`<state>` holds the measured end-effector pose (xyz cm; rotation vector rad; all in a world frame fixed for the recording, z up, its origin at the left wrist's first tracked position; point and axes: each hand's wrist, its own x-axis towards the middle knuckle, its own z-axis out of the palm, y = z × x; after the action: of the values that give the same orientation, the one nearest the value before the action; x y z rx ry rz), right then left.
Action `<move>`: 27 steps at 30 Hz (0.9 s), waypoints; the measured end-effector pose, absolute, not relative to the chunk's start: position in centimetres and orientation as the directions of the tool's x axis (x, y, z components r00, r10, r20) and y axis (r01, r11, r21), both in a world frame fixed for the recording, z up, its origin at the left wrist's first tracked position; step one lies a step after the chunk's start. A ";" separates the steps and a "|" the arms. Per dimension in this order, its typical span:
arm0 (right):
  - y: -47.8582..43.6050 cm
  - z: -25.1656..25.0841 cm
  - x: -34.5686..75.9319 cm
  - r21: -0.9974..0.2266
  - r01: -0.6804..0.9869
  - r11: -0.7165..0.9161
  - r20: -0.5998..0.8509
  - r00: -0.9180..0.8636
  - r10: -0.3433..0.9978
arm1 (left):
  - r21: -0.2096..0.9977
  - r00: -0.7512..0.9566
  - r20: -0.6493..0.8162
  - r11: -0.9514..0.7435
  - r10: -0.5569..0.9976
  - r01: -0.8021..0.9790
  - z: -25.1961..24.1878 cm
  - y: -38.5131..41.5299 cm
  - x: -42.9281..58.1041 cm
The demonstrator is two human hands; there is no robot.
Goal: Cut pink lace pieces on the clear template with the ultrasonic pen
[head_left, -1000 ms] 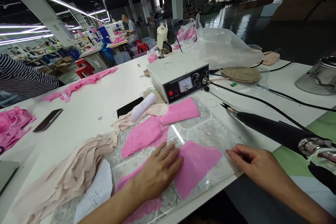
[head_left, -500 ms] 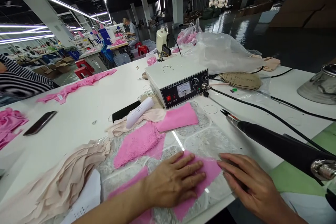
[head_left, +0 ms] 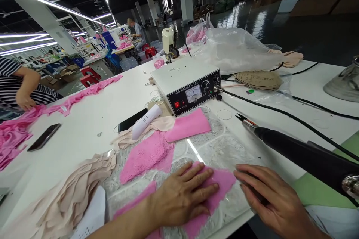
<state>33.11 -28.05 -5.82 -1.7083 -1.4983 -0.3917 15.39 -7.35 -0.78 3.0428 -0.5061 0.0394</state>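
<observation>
My left hand lies flat on a pink fabric piece, fingers spread, pressing it to the glossy grey marble-patterned mat. At the fabric's right corner is my right hand, with fingers stretched out and fingertips close to the edge; a dark patch under its palm is unclear. Beyond my left hand are a pink lace piece and a folded plain pink piece. More pink fabric is partly hidden under my left forearm. Pale beige fabric strips are heaped to the left.
A control box with a dial stands at the back. A black handheld tool on a cable extends from the right. Phones, a rolled paper, a plastic bag and a glass jar share the table.
The person in stripes at far left now reaches an arm onto the pink fabric, which extends further along the table edge. My hands have barely moved; the view has shifted slightly.
</observation>
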 end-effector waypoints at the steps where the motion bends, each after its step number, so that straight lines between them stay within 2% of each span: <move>1: -28.1 -5.8 33.1 -0.362 0.931 0.037 0.690 0.241 0.683 | 0.054 0.946 0.031 -0.945 -0.322 -0.323 -0.8 -7.3 15.4; 27: -28.5 -5.5 33.0 -0.347 0.936 0.064 0.687 0.207 0.696 | 0.129 0.945 0.006 -0.937 -0.327 -0.325 -1.0 -7.0 16.1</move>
<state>33.05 -28.47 -5.51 -1.6901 -1.5482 -0.3806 16.09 -6.99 -1.01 2.9713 -0.5003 -0.0226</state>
